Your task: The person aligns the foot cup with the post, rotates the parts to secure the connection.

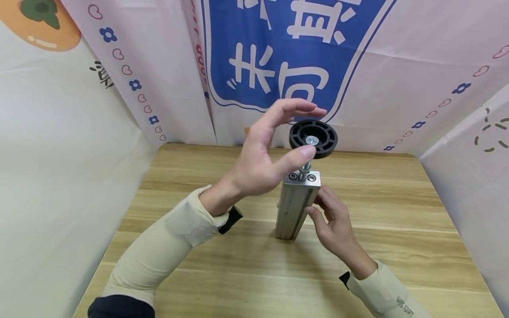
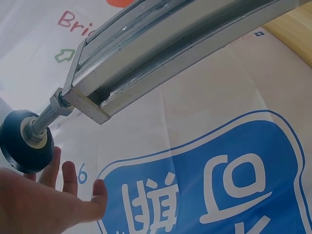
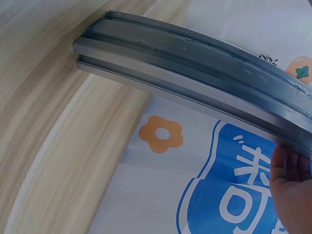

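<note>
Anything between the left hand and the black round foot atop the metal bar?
Nothing visible. The left hand is right at the black round foot, its thumb overlapping the near rim in the head view. The right hand is lower, at the metal bar, out of the way.

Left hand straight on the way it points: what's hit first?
Likely the black round plastic foot atop the upright silver metal profile: in the head view, the left hand reaches around it. Depth is unclear; they may be touching.
</note>
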### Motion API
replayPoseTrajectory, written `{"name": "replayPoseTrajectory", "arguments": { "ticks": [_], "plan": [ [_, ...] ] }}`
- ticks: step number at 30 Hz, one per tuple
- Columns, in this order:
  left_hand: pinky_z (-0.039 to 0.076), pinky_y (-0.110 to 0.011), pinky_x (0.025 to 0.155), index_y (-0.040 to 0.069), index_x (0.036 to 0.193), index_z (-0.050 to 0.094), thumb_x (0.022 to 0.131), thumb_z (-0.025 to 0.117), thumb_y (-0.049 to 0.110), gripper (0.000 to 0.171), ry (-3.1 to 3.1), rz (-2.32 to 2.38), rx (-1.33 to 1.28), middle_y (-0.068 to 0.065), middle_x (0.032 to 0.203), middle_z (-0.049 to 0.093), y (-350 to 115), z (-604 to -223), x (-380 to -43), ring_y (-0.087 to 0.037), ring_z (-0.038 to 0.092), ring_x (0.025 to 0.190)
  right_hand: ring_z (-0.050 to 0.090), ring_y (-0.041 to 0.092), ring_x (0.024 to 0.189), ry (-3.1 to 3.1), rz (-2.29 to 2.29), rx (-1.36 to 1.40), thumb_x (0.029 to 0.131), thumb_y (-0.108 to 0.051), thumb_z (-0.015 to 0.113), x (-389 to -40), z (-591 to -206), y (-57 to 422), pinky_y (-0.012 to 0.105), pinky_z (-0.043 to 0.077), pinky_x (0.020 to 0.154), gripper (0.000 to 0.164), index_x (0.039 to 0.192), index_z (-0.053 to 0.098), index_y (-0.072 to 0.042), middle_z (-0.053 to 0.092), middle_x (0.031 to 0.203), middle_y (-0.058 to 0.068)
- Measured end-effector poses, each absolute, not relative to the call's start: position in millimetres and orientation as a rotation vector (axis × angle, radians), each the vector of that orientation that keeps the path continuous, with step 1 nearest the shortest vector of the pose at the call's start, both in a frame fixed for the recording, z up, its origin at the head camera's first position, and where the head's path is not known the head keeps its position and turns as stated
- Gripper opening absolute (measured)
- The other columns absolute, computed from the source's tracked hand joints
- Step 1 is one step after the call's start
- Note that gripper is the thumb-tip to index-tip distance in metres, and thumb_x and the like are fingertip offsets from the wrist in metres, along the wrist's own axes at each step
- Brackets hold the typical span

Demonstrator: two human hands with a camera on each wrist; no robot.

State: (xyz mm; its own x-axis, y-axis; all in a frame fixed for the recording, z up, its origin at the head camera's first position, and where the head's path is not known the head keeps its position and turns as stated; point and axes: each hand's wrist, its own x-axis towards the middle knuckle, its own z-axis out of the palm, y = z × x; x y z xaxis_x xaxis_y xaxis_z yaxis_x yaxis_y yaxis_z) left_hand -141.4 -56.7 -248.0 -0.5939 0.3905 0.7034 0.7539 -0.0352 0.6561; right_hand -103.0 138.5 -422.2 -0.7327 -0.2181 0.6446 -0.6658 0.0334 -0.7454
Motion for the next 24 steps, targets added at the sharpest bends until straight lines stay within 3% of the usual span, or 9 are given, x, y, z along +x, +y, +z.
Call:
{"name": "replayPoseTrajectory", "arguments": {
  "ticks": [5, 12, 24],
  "plan": [
    [0.042, -0.035, 0.11, -0.001, 0.135, 0.057, 0.083, 0.078, 0.022, 0.061, -1.997, -1.546, -1.069, -0.012, 0.127, 0.069, -56.7, -247.3, -139.1, -0.014, 0.06, 0.123, 0.065, 0.008, 0.111, -1.958, 1.741, 0.91, 0.096, 0.01, 0.064, -103.1, -422.9, 138.7, 0.021, 0.056, 0.098, 0.032, 0.128, 0.063, 0.012, 0.065, 0.124, 0.001],
    [0.045, -0.038, 0.106, -0.001, 0.134, 0.057, 0.069, 0.095, 0.021, 0.078, -2.012, -1.478, -0.991, -0.011, 0.12, 0.068, -54.9, -247.0, -139.0, -0.014, 0.06, 0.113, 0.064, 0.008, 0.11, -1.963, 1.733, 0.905, 0.097, 0.009, 0.065, -102.6, -424.3, 139.1, 0.021, 0.056, 0.098, 0.03, 0.127, 0.064, 0.012, 0.065, 0.124, 0.001],
    [0.046, -0.039, 0.107, -0.002, 0.133, 0.057, 0.07, 0.095, 0.018, 0.076, -2.007, -1.484, -1.001, -0.012, 0.116, 0.068, -54.4, -246.8, -139.3, -0.016, 0.06, 0.11, 0.065, 0.007, 0.113, -1.977, 1.734, 0.896, 0.097, 0.008, 0.064, -102.0, -423.6, 140.0, 0.02, 0.056, 0.098, 0.036, 0.133, 0.062, 0.012, 0.065, 0.128, 0.0]
  ]
}}
